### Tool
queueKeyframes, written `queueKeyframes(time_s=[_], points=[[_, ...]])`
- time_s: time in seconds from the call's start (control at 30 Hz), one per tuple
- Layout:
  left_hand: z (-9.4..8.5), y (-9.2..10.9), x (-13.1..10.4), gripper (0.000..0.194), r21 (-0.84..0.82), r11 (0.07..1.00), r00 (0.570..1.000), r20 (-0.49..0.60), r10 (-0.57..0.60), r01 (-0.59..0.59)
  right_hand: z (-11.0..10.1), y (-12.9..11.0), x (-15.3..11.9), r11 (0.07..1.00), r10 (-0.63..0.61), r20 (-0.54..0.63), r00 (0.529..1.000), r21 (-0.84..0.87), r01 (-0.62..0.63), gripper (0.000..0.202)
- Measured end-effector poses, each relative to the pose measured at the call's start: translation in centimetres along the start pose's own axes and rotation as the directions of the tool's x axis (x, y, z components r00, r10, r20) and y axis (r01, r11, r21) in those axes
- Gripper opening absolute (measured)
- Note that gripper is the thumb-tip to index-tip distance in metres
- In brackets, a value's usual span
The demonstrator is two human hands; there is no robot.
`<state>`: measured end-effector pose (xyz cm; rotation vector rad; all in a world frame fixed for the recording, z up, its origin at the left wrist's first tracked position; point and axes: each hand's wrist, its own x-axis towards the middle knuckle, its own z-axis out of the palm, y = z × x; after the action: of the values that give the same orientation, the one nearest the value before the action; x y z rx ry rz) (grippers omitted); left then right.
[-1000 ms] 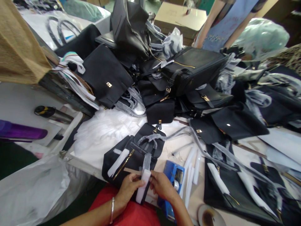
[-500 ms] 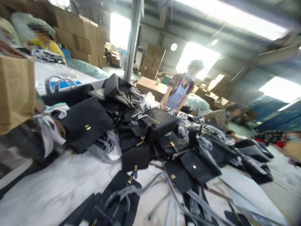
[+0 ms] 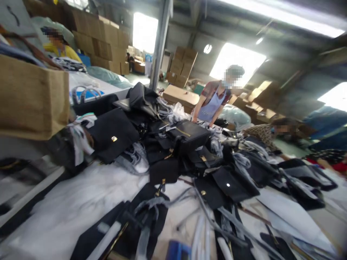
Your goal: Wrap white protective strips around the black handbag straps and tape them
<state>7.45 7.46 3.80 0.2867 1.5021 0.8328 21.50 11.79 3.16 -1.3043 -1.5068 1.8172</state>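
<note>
Neither my left hand nor my right hand shows in the picture. Before me a white-covered table [image 3: 89, 191] carries a heap of black bags. Closest in lies a black bag [image 3: 157, 231] with a gold zip and straps wrapped in clear film. Further up are a black flap bag with a gold clasp [image 3: 116, 133] and a small black bag [image 3: 164, 171]. Right of the middle, a black flap bag with a bright round stud [image 3: 235, 184] overlaps another. A blue object [image 3: 178, 250], cut off by the bottom edge, is too blurred to name.
A tan bag or box [image 3: 35, 97] stands at the left edge. Across the table, a person in an apron [image 3: 213, 103] leans over the pile; another in yellow [image 3: 72, 53] is at the far left. Cardboard boxes [image 3: 108, 43] and a metal post [image 3: 159, 47] stand behind. White sheets [image 3: 292, 216] lie right.
The view has turned left, so the heap and the people appear further right. More of the tan bag or box shows, and the blue object has appeared at the bottom edge.
</note>
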Motion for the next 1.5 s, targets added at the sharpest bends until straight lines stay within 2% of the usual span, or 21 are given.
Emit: queueKeyframes(time_s=[0.07, 0.1, 0.17, 0.23, 0.37, 0.5, 0.6, 0.7, 0.9, 1.03, 1.3, 1.5], points=[[-3.4, -4.1, -3.0, 0.03, -0.056, 0.998, 0.999, 0.04, 0.011, -0.009, 3.1, 2.9, -3.7, 0.992, 0.089, 0.047, 0.995, 0.085, -0.092, 0.027], [-4.7, -5.5, -4.0, 0.029, -0.089, 0.996, 0.997, 0.064, 0.037, -0.032, 4.2, 4.0, -5.0, 0.984, 0.125, 0.065, 0.99, 0.121, -0.132, 0.028], [-6.3, -7.2, -4.9, 0.026, -0.139, 0.988, 0.993, 0.083, 0.079, -0.066, 5.4, 5.5, -6.4, 0.968, 0.173, 0.087, 0.981, 0.169, -0.186, 0.028], [-6.9, -7.9, -4.6, 0.025, -0.147, 0.988, 0.997, 0.056, 0.047, -0.039, 5.7, 6.3, -6.5, 0.959, 0.195, 0.1, 0.976, 0.19, -0.211, 0.028], [-6.6, -7.7, -3.6, 0.023, -0.148, 0.989, 0.999, 0.045, 0.015, -0.008, 5.2, 6.2, -5.6, 0.954, 0.203, 0.114, 0.973, 0.201, -0.223, 0.029], [-6.3, -6.6, -3.8, 0.022, -0.156, 0.988, 0.994, 0.107, 0.035, -0.018, 5.0, 5.4, -5.2, 0.956, 0.196, 0.122, 0.973, 0.195, -0.217, 0.026], [-6.1, -5.8, -4.0, 0.021, -0.164, 0.986, 0.992, 0.113, 0.059, -0.04, 5.1, 5.1, -5.1, 0.959, 0.194, 0.11, 0.975, 0.188, -0.212, 0.024], [-6.1, -5.4, -3.9, 0.018, -0.156, 0.987, 0.994, 0.093, 0.054, -0.039, 5.3, 5.0, -5.2, 0.964, 0.189, 0.073, 0.979, 0.174, -0.199, 0.021], [-6.1, -5.1, -3.9, 0.02, -0.107, 0.993, 0.997, 0.05, 0.051, -0.046, 5.9, 5.3, -6.0, 0.986, 0.164, -0.028, 0.986, 0.018, -0.164, 0.018], [-5.9, -5.1, -3.8, 0.026, -0.095, 0.995, 0.999, 0.001, 0.041, -0.04, 6.2, 5.1, -6.0, 0.982, 0.181, -0.074, 0.981, 0.07, -0.176, 0.019], [-5.9, -5.2, -3.2, 0.021, -0.125, 0.992, 1.0, 0.021, 0.02, -0.018, 5.9, 4.3, -5.1, 0.952, 0.214, 0.013, 0.977, 0.219, -0.212, 0.022], [-6.1, -5.0, -3.3, 0.017, -0.144, 0.99, 0.997, 0.074, 0.007, 0.004, 5.9, 4.0, -5.2, 0.96, 0.222, 0.007, 0.975, 0.173, -0.22, 0.028]])
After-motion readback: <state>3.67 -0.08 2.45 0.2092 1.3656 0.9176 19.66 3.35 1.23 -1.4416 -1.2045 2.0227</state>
